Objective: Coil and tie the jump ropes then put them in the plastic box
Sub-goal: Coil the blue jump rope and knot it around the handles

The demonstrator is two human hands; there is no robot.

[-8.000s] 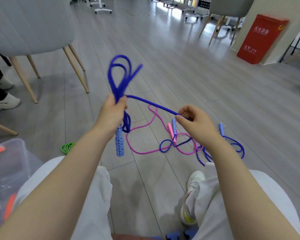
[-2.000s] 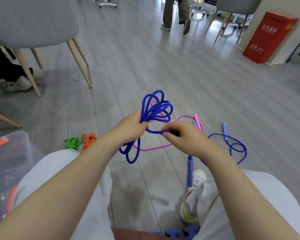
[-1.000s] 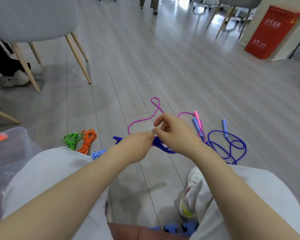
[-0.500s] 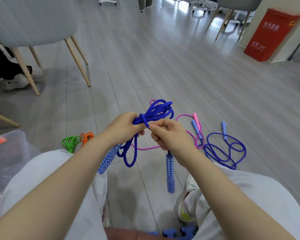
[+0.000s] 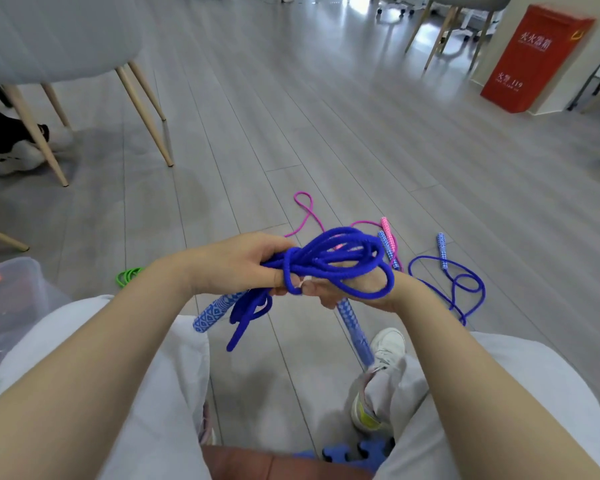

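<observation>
A coiled blue jump rope (image 5: 329, 263) is bunched between both hands above my knees. My left hand (image 5: 236, 263) grips the bundle where a wrap circles it. My right hand (image 5: 354, 289) is palm up under the loops and pinches the rope end by the wrap. Its two patterned handles (image 5: 215, 311) (image 5: 355, 329) hang below. A pink rope (image 5: 307, 213) and a second blue rope (image 5: 458, 282) lie loose on the floor beyond. The clear plastic box (image 5: 11, 296) sits at my left.
A green coiled rope (image 5: 129, 276) lies on the floor by my left knee. A grey chair (image 5: 56, 36) with wooden legs stands at the upper left, a person's shoes beside it. A red cabinet (image 5: 534, 57) is at the far right. My shoe (image 5: 385, 344) rests below the hands.
The blue coil has tipped from upright to lying sideways across my right hand. My right hand turned palm up beneath the loops. The wrap around the bundle has tightened.
</observation>
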